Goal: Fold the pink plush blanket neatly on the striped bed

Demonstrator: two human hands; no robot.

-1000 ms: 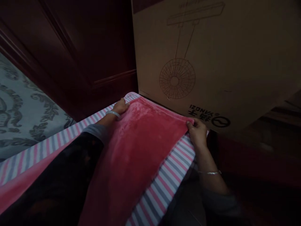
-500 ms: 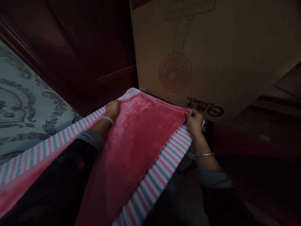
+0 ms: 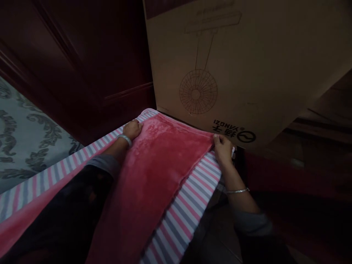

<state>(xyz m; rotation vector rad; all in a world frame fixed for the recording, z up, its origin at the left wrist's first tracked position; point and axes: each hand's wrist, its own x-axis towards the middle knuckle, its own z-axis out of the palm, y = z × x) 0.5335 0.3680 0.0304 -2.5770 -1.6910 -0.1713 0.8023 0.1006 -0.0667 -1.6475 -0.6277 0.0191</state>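
Observation:
A red plush blanket (image 3: 154, 172) lies over a sheet striped in pink, white and grey (image 3: 189, 205). My left hand (image 3: 132, 129) is closed on the blanket's far left corner. My right hand (image 3: 222, 147) pinches the blanket's far right corner at the edge of the striped sheet. Both wrists wear a thin bracelet. The blanket is stretched flat between the two hands.
A large cardboard box (image 3: 242, 66) printed with a fan drawing stands right behind the blanket's far edge. Dark red wooden panelling (image 3: 90, 62) fills the back left. A grey patterned bedspread (image 3: 30, 135) lies at the left. The right side is dark.
Both hands have shifted slightly left and a little back toward me along the far edge, still holding the blanket's corners. The view has swung a bit.

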